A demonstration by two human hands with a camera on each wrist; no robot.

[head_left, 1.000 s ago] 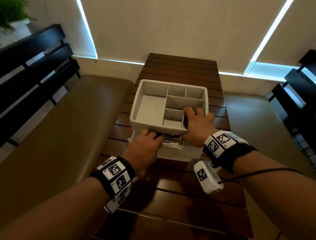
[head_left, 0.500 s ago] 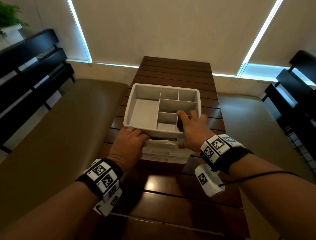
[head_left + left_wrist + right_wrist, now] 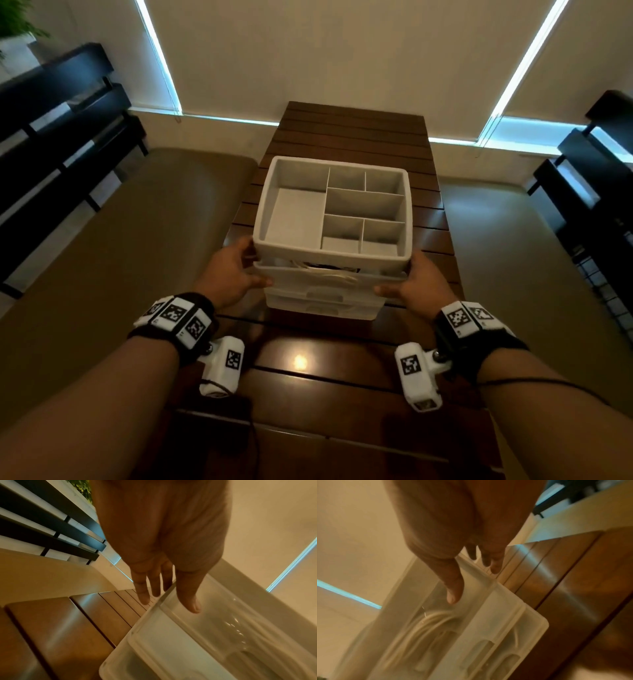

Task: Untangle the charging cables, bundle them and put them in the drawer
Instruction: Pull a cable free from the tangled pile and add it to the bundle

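A white plastic drawer unit (image 3: 322, 308) stands on the wooden table (image 3: 342, 387), with a divided tray (image 3: 329, 255) on top. Its top drawer (image 3: 318, 281) sticks out slightly, and white coiled cables (image 3: 329, 272) show through the gap. My left hand (image 3: 251, 265) is at the drawer's left front corner and my right hand (image 3: 399, 274) at its right front corner. In the left wrist view the thumb (image 3: 190, 599) presses the translucent drawer front (image 3: 214, 622) while straight fingers (image 3: 142, 592) lie along the side. In the right wrist view the thumb (image 3: 453, 592) presses the front above the cables (image 3: 426, 622).
Padded benches (image 3: 120, 246) run along both sides of the narrow table. Dark slatted backrests (image 3: 51, 130) stand at the far left and right. Window blinds (image 3: 342, 51) close off the far end. A lower drawer (image 3: 322, 298) in the unit is closed.
My right hand left the top tray and my left hand left the drawer's middle. Both now sit at the drawer's front corners, and the drawer sticks out less than before.
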